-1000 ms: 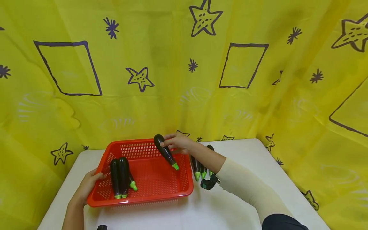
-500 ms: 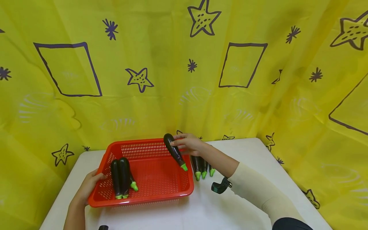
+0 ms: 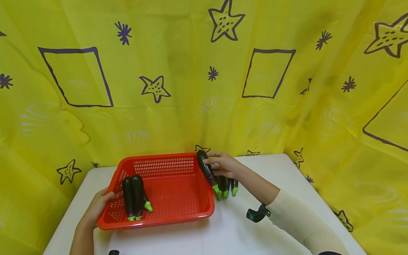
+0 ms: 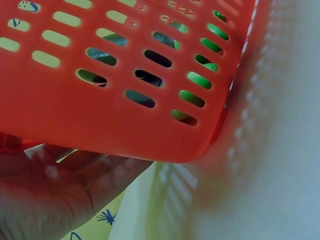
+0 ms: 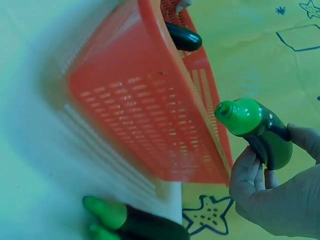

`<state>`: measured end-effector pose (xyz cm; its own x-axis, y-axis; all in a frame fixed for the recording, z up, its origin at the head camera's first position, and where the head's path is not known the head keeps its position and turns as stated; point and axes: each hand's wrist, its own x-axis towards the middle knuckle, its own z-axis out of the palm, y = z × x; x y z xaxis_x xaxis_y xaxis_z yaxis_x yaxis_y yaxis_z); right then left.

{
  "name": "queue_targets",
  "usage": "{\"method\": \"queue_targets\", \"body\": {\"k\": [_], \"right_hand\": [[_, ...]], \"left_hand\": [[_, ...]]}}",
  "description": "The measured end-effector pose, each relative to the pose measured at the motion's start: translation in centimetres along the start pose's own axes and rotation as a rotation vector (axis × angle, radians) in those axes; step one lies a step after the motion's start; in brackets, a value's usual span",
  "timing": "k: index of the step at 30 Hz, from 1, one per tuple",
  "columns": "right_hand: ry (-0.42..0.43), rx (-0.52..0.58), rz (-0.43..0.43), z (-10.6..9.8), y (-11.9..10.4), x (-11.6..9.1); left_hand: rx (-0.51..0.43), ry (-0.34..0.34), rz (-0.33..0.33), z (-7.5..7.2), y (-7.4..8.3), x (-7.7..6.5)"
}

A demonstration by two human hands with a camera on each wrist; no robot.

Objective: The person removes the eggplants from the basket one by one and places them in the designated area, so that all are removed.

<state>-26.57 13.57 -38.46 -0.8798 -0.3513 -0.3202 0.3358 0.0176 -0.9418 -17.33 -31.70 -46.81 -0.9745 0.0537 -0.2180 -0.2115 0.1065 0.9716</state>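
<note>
My right hand (image 3: 224, 164) pinches a dark purple eggplant (image 3: 206, 168) with a green stem end, over the right rim of the red basket (image 3: 156, 222). In the right wrist view, thumb and fingers hold this eggplant (image 5: 267, 137) by its body, stem pointing at the basket wall. My left hand (image 3: 99, 205) grips the basket's left rim; in the left wrist view the hand (image 4: 60, 185) lies under the rim's edge. Inside the basket, at its left side, several eggplants (image 3: 137, 196) lie together. More eggplants (image 3: 225, 184) lie on the table just right of the basket, partly hidden by the right hand.
The white table (image 3: 248, 226) carries everything. A yellow curtain (image 3: 178, 120) with drawn stars surrounds its back and sides. A black wrist camera (image 3: 257, 214) sticks out from the right forearm. A small dark object (image 3: 113, 252) shows at the lower edge.
My right hand has carried the eggplant rightward, from above the inside of the basket to over its right rim. The left hand and basket have stayed nearly in place.
</note>
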Motion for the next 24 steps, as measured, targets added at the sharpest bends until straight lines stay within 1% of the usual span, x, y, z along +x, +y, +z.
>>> {"method": "queue_targets", "body": {"k": [5,11,17,24], "right_hand": [[0.024,-0.005,-0.004,-1.3,0.6,-0.6],[0.053,0.023,-0.004,-2.7,1.4,-1.0],[0.074,0.031,-0.019,-4.4,2.2,-1.2],[0.154,0.008,-0.017,-6.6,3.3,-1.1]], "left_hand": [[-0.002,0.000,-0.005,0.0,0.0,0.0],[-0.003,-0.010,0.001,-0.1,0.0,-0.1],[-0.004,-0.005,-0.003,-0.1,-0.1,-0.2],[-0.004,-0.009,0.010,0.0,0.0,-0.1]]}}
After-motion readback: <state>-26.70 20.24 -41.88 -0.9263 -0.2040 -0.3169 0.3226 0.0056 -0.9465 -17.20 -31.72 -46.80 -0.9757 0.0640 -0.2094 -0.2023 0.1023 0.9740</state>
